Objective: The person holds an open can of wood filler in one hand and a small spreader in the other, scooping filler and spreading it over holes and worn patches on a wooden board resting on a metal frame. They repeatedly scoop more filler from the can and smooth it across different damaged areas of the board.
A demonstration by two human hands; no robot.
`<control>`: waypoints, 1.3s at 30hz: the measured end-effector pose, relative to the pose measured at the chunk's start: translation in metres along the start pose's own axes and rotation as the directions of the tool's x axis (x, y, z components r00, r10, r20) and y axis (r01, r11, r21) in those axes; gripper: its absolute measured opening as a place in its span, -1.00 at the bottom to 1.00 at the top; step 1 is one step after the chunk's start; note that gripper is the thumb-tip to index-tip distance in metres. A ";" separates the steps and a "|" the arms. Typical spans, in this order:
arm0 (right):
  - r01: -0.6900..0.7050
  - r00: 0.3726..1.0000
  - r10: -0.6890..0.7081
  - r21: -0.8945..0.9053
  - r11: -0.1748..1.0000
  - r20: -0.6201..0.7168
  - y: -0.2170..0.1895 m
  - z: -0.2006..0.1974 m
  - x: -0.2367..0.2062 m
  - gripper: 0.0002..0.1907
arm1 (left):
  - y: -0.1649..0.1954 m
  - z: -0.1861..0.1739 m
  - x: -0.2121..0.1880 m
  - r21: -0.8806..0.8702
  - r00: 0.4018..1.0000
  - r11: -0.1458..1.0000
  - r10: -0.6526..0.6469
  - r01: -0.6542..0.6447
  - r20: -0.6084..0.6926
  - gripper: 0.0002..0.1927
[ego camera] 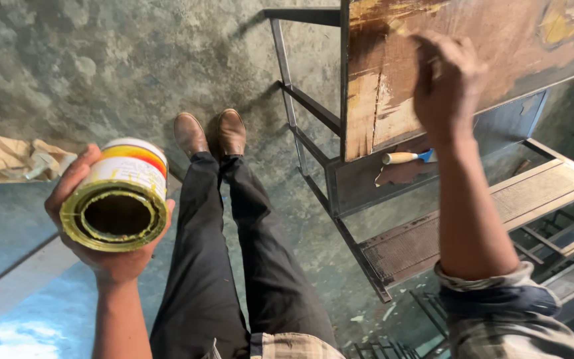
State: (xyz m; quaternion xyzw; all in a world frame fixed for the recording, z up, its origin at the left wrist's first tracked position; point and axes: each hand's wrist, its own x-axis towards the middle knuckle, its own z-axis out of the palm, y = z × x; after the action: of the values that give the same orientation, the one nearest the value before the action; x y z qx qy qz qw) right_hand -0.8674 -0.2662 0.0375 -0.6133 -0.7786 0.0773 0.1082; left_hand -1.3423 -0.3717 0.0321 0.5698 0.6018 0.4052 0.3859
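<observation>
Concrete floor (134,60) beside panel edge (345,100).

The open tin can (119,199) is round, with a white, yellow and red label and a yellowish, smeared rim; its lid is off and its dark mouth tips toward the camera. It rests in a palm, off any surface. The wooden board (433,66) is brown, worn and patchy, with pale bare wood along its left edge, and it sits on a dark metal frame (313,110).
</observation>
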 end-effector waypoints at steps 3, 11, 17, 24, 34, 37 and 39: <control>0.031 0.995 -0.030 0.000 1.000 0.091 -0.044 0.006 -0.015 -0.60 | 0.004 0.000 0.002 -0.007 1.000 1.000 -0.008 0.008 -0.018 -0.12; -0.301 0.888 0.269 0.028 0.953 0.372 -0.057 -0.028 -0.051 -0.44 | 0.001 0.004 0.005 0.004 0.999 0.999 -0.040 0.040 -0.029 -0.06; 0.020 0.994 -0.030 0.102 0.995 0.103 -0.046 0.029 -0.079 -0.53 | 0.003 0.017 0.001 -0.035 0.998 0.998 -0.047 0.049 0.046 -0.09; -0.188 0.947 0.155 0.098 0.977 0.280 -0.072 0.012 -0.161 -0.54 | 0.011 0.026 0.008 -0.031 0.997 0.999 -0.017 0.020 0.079 -0.07; -0.202 0.761 0.033 0.189 0.961 0.648 0.028 0.013 -0.079 -0.91 | 0.009 0.059 0.009 -0.106 0.990 0.991 0.088 -0.076 0.110 -0.13; -0.191 0.812 0.063 0.161 0.968 0.580 0.054 0.027 -0.041 -0.92 | 0.010 0.054 0.010 -0.033 0.985 0.995 0.095 -0.091 0.147 -0.14; -0.255 0.842 0.141 0.154 0.955 0.520 0.054 0.013 -0.031 -0.91 | 0.015 0.058 0.015 0.003 0.972 0.991 0.130 -0.133 0.197 -0.13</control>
State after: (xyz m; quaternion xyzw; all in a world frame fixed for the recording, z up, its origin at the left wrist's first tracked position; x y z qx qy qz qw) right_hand -0.8132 -0.2830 0.0086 -0.6335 -0.6987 0.3299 -0.0410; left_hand -1.2835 -0.3535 0.0244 0.6488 0.5251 0.3670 0.4108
